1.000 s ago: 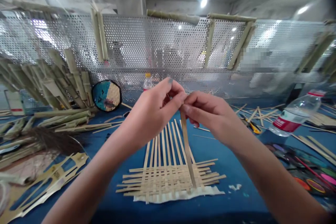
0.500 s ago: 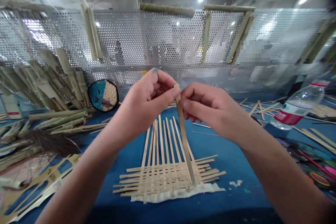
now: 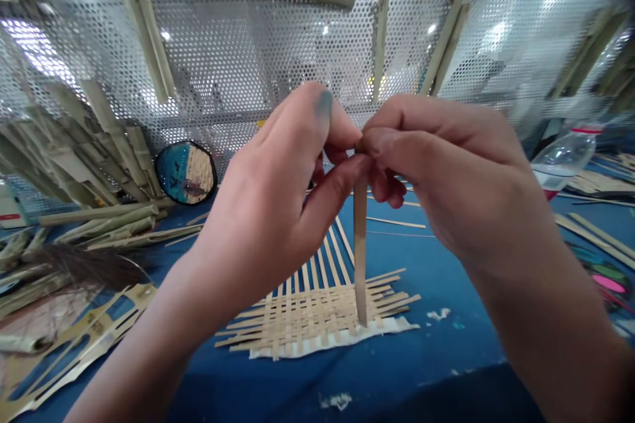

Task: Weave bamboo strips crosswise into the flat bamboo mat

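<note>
Now | left hand (image 3: 278,192) and right hand (image 3: 461,172): fingertips meeting, pinching bamboo strip (image 3: 360,244) at upper end (tip exposed earlier, now covered; work centres there) | strip: near-upright over right side of woven mat (image 3: 307,310), contact unclear

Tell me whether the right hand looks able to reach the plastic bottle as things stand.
Probably yes, once freed: the right hand is busy at the upper end of the flat strip, but nothing visible blocks its way to the plastic bottle.
</note>
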`<action>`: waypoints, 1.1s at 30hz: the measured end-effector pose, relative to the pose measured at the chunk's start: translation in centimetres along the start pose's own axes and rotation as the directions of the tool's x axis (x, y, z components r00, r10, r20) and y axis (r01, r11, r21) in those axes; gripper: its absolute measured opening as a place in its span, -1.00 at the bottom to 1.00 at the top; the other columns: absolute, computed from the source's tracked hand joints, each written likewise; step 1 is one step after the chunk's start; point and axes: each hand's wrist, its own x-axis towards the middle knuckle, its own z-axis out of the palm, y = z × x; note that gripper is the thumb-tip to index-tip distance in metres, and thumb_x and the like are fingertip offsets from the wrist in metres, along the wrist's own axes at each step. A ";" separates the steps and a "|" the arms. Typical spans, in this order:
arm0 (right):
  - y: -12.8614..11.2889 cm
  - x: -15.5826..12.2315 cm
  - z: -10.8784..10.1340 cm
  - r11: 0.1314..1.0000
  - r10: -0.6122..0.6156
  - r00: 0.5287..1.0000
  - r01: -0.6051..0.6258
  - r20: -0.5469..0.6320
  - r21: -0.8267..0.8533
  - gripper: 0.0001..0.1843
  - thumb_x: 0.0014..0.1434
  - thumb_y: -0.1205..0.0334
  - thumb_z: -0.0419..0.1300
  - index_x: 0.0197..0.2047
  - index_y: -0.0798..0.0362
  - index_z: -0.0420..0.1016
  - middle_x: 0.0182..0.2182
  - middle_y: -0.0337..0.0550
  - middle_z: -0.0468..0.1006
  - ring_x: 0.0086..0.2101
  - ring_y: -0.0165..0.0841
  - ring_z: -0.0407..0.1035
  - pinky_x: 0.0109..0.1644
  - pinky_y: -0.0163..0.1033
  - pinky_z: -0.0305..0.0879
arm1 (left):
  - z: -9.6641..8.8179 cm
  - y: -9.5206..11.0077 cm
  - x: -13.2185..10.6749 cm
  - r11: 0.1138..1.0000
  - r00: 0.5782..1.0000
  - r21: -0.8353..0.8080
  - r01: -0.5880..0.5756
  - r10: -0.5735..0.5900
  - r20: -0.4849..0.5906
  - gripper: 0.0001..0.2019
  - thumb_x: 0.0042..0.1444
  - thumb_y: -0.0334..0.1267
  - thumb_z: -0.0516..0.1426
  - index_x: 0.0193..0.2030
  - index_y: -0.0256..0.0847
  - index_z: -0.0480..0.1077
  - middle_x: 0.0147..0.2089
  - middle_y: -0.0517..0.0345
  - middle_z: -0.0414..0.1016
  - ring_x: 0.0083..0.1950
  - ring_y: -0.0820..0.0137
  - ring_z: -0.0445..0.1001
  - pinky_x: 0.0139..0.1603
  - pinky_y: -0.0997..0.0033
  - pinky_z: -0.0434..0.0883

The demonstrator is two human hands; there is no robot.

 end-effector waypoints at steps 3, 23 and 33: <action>0.2 0.1 0.3 1.000 0.002 0.999 -0.002 -0.045 0.005 -0.68 0.27 0.34 0.09 -0.53 0.05 0.33 -0.58 -0.28 0.30 -0.53 -0.46 0.18 -0.48 -0.26 0.04 | 0.4 -0.4 0.0 0.999 0.999 0.038 -0.035 0.036 -0.034 -0.91 0.23 -0.36 0.16 -0.20 -0.12 0.31 -0.25 0.18 0.38 -0.24 0.36 0.44 -0.23 0.30 0.41; -0.1 -0.3 1.4 0.993 0.073 0.986 -0.058 -0.149 0.101 -0.66 0.29 0.29 0.10 -0.54 0.04 0.25 -0.58 -0.28 0.17 -0.54 -0.48 0.07 -0.49 -0.29 0.03 | 0.9 0.7 -0.7 0.990 0.996 0.133 0.035 -0.023 -0.092 -0.92 0.25 -0.30 0.15 -0.20 -0.05 0.31 -0.16 0.16 0.40 -0.15 0.34 0.42 -0.12 0.27 0.40; -0.2 -0.4 1.5 0.994 0.076 0.986 -0.088 -0.151 -0.073 -0.71 0.34 0.04 0.10 -0.38 0.00 0.34 -0.53 -0.23 0.30 -0.50 -0.42 0.22 -0.45 -0.25 0.12 | -1.0 -0.9 0.4 0.901 0.926 -0.222 0.372 -0.344 0.155 -0.83 0.16 -0.10 0.25 -0.22 -0.08 0.40 -0.38 0.23 0.43 -0.40 0.43 0.41 -0.47 0.40 0.33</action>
